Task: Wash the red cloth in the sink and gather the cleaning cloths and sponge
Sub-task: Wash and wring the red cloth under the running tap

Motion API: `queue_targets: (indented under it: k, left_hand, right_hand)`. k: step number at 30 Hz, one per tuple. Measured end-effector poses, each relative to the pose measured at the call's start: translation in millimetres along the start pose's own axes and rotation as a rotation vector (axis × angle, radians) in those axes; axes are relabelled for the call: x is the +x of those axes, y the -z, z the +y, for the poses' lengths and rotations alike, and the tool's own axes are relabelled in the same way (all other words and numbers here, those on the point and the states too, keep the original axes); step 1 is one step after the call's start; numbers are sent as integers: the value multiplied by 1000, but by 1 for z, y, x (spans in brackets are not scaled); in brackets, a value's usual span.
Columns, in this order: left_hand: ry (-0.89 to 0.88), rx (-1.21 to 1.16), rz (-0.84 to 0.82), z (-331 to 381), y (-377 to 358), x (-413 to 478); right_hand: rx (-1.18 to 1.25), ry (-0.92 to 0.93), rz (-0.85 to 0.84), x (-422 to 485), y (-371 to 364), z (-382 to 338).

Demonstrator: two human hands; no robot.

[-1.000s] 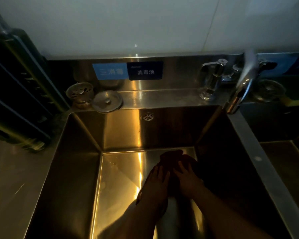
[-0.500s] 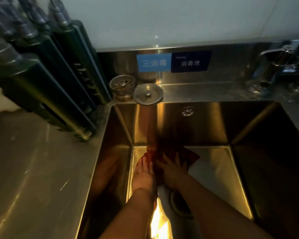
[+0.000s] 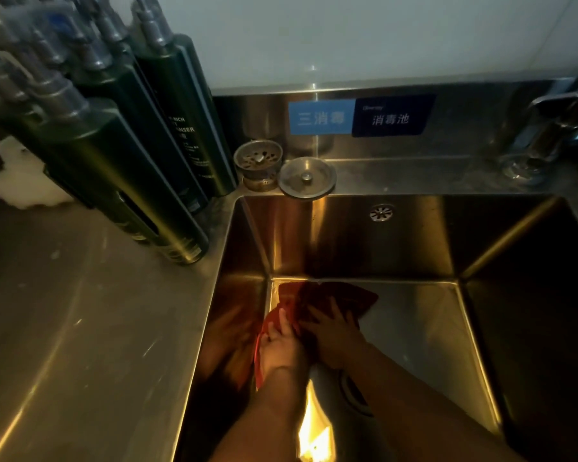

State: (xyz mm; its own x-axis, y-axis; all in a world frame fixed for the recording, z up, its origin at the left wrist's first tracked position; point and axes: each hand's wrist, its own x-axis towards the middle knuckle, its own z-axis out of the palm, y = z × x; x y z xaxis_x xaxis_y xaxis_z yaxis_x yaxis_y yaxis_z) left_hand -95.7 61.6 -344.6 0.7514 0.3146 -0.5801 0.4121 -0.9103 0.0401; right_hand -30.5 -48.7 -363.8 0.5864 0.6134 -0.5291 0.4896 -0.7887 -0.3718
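A red cloth (image 3: 344, 296) lies crumpled on the floor of the steel sink (image 3: 414, 255), in its far left corner. My left hand (image 3: 282, 345) presses on the cloth's left part, fingers curled into the fabric. My right hand (image 3: 334, 335) lies flat on the cloth beside it, fingers spread. Both forearms reach down into the basin from the bottom of the view. No other cloth and no sponge are in view.
Several dark pump bottles (image 3: 141, 155) stand on the steel counter (image 3: 80, 328) left of the sink. A strainer basket (image 3: 258, 160) and a round drain plug (image 3: 307, 177) sit on the back ledge. The tap (image 3: 548, 135) is at far right. The drain (image 3: 354, 391) lies under my right forearm.
The view has swung left, bringing the bottles and counter in. The cloth and both hands have shifted from the sink's middle to its far left corner, and the cloth is spread wider.
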Motion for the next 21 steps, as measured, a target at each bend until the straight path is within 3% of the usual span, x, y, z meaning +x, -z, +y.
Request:
queue_targets:
  k: [4, 9, 14, 17, 21]
  left_hand:
    - [-6, 69, -59, -1, -15, -20]
    - [19, 140, 31, -4, -14, -5]
    - [60, 126, 76, -5, -7, 21]
    - [55, 119, 97, -5, -7, 27]
    - [29, 146, 77, -8, -9, 19]
  right_hand:
    - [-49, 5, -18, -13, -11, -7]
    - [-130, 122, 19, 13, 4, -5]
    - [-316, 228, 113, 51, 15, -12]
    - [-287, 233, 228, 53, 23, -15]
    - [-269, 184, 112, 45, 25, -13]
